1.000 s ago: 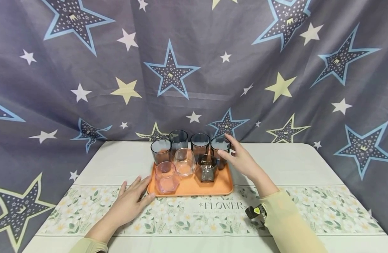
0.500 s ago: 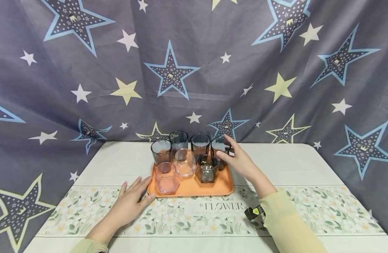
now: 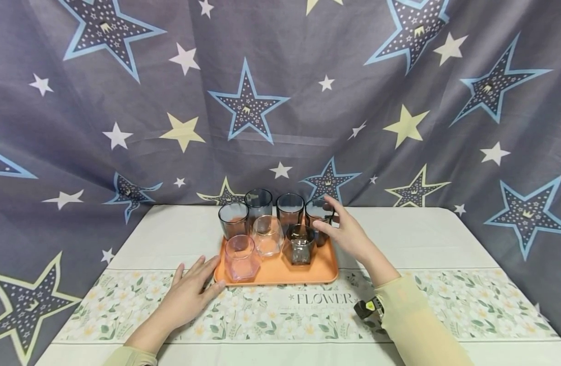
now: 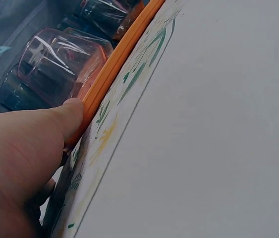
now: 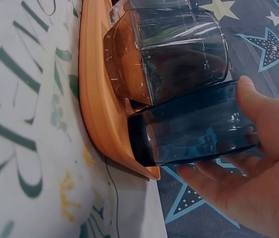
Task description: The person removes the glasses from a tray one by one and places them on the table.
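Several drinking glasses stand on an orange tray (image 3: 275, 277) in the head view. My right hand (image 3: 352, 236) holds the tall blue-grey glass (image 5: 194, 130) at the tray's back right, thumb on one side and fingers curled round the other; its base sits on the tray. Beside that glass is a smoky faceted glass (image 3: 300, 249). My left hand (image 3: 186, 292) lies with fingers extended at the tray's front left corner. Its thumb (image 4: 70, 116) touches the rim in the left wrist view. A pink-tinted glass (image 3: 240, 260) is nearest to it, with a clear glass (image 3: 267, 239) behind.
More blue-grey tall glasses, one at the left (image 3: 233, 218) and two at the back, crowd the tray. A white cloth with a floral band (image 3: 449, 305) covers the table. Behind the table hangs a grey star-patterned curtain (image 3: 289, 66).
Over the last second the right hand has shifted very slightly leftward at the tall glass. The left hand, the tray and the glasses look unmoved.
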The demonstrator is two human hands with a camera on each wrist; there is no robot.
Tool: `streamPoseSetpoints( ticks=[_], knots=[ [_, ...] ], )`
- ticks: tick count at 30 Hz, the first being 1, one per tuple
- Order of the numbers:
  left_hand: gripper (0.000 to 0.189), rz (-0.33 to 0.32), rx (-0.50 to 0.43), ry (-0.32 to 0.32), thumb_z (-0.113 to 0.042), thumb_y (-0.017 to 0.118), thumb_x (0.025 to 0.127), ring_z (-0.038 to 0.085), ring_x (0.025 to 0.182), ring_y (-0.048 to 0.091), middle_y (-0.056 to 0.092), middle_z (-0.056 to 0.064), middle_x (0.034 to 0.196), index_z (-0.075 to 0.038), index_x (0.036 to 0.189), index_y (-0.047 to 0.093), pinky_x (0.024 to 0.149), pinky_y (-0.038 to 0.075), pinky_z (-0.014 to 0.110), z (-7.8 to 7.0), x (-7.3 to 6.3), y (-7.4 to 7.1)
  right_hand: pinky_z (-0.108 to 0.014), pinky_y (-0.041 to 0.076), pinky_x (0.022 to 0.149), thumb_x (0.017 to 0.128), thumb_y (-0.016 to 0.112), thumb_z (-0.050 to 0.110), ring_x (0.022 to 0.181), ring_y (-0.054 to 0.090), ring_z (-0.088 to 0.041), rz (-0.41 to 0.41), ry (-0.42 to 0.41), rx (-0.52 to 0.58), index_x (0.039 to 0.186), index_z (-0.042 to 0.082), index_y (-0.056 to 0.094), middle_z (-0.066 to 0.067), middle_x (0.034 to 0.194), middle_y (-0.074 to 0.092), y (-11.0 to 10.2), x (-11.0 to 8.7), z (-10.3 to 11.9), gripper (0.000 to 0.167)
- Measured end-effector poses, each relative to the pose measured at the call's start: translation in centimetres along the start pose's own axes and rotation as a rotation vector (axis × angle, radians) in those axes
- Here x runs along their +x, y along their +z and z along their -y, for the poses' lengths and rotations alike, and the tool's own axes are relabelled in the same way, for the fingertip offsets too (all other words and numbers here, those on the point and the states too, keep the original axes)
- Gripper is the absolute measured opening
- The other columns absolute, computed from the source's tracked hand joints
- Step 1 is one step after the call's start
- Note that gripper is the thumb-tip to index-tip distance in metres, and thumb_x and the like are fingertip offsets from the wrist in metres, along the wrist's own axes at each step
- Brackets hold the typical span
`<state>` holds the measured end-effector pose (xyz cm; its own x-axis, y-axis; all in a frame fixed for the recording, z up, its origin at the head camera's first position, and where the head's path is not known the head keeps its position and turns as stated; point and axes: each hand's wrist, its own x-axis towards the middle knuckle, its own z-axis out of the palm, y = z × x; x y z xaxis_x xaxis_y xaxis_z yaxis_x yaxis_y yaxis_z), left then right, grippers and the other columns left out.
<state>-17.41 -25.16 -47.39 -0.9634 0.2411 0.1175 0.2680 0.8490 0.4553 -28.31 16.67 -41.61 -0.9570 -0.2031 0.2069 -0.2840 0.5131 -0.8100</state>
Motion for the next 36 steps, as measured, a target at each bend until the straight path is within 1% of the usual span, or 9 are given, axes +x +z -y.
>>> streamPoseSetpoints(
  ticks=[7, 13, 16, 20, 23, 28, 32, 36],
  knots=[
    [0.078, 0.008, -0.009, -0.005, -0.056, 0.061, 0.112, 0.047, 0.163, 0.028, 0.045, 0.018, 0.171, -0.008, 0.17, 0.045, 0.127, -0.001, 0.077, 0.2, 0.2, 0.1, -0.066, 0.03, 0.128, 0.104, 0.079, 0.045, 0.16, 0.035, -0.045, -0.011, 0.024, 0.012, 0.177, 0.027, 0.029, -0.018, 0.176, 0.037, 0.0, 0.0, 0.0, 0.09],
    [0.079, 0.006, -0.015, -0.007, -0.06, 0.06, 0.111, 0.047, 0.164, 0.027, 0.045, 0.017, 0.172, -0.008, 0.17, 0.045, 0.127, -0.002, 0.077, 0.3, 0.2, 0.2, -0.065, 0.032, 0.127, 0.105, 0.078, 0.044, 0.159, 0.036, -0.044, -0.017, 0.036, 0.016, 0.177, 0.025, 0.03, -0.019, 0.176, 0.036, -0.2, -0.1, 0.0, 0.088],
    [0.081, 0.005, -0.02, -0.005, -0.062, 0.059, 0.111, 0.047, 0.164, 0.027, 0.045, 0.018, 0.171, -0.008, 0.17, 0.045, 0.127, -0.002, 0.077, 0.3, 0.1, 0.2, -0.066, 0.032, 0.127, 0.106, 0.077, 0.045, 0.159, 0.036, -0.046, -0.027, 0.041, 0.008, 0.176, 0.024, 0.029, -0.02, 0.177, 0.033, -0.4, -0.1, 0.0, 0.088],
    [0.081, 0.007, -0.025, -0.007, -0.061, 0.059, 0.111, 0.047, 0.164, 0.027, 0.045, 0.018, 0.171, -0.008, 0.17, 0.045, 0.127, -0.002, 0.077, 0.4, 0.0, 0.2, -0.068, 0.035, 0.125, 0.106, 0.076, 0.048, 0.157, 0.038, -0.049, -0.04, 0.047, -0.006, 0.177, 0.025, 0.028, -0.022, 0.178, 0.031, -0.7, -0.1, 0.1, 0.088],
    [0.08, 0.005, -0.026, -0.007, -0.06, 0.06, 0.111, 0.047, 0.164, 0.027, 0.045, 0.018, 0.171, -0.008, 0.17, 0.045, 0.127, -0.002, 0.077, 0.4, 0.0, 0.2, -0.068, 0.04, 0.121, 0.107, 0.074, 0.049, 0.154, 0.042, -0.051, -0.05, 0.046, -0.007, 0.177, 0.025, 0.027, -0.024, 0.176, 0.034, -1.0, -0.2, 0.2, 0.088],
    [0.08, 0.002, -0.029, -0.003, -0.06, 0.06, 0.111, 0.047, 0.164, 0.027, 0.045, 0.018, 0.171, -0.008, 0.169, 0.045, 0.127, -0.002, 0.077, 0.4, -0.1, 0.1, -0.067, 0.048, 0.115, 0.108, 0.073, 0.049, 0.152, 0.045, -0.05, -0.064, 0.047, 0.008, 0.178, 0.023, 0.025, -0.026, 0.173, 0.038, -1.8, -0.2, 0.4, 0.089],
    [0.08, 0.001, -0.026, -0.006, -0.061, 0.06, 0.111, 0.046, 0.164, 0.027, 0.045, 0.017, 0.171, -0.008, 0.17, 0.045, 0.128, -0.002, 0.076, 0.5, 0.0, 0.1, -0.066, 0.048, 0.116, 0.108, 0.073, 0.048, 0.152, 0.046, -0.048, -0.083, 0.05, 0.018, 0.178, 0.021, 0.024, -0.026, 0.172, 0.04, -2.4, -0.1, 0.3, 0.089],
    [0.08, 0.0, -0.027, -0.003, -0.061, 0.06, 0.111, 0.046, 0.164, 0.028, 0.045, 0.016, 0.171, -0.009, 0.169, 0.046, 0.127, -0.002, 0.076, 0.4, 0.1, 0.2, -0.064, 0.047, 0.117, 0.109, 0.073, 0.044, 0.149, 0.05, -0.046, -0.105, 0.05, 0.031, 0.178, 0.019, 0.024, -0.025, 0.167, 0.046, -3.0, 0.0, 0.0, 0.088]
  ],
)
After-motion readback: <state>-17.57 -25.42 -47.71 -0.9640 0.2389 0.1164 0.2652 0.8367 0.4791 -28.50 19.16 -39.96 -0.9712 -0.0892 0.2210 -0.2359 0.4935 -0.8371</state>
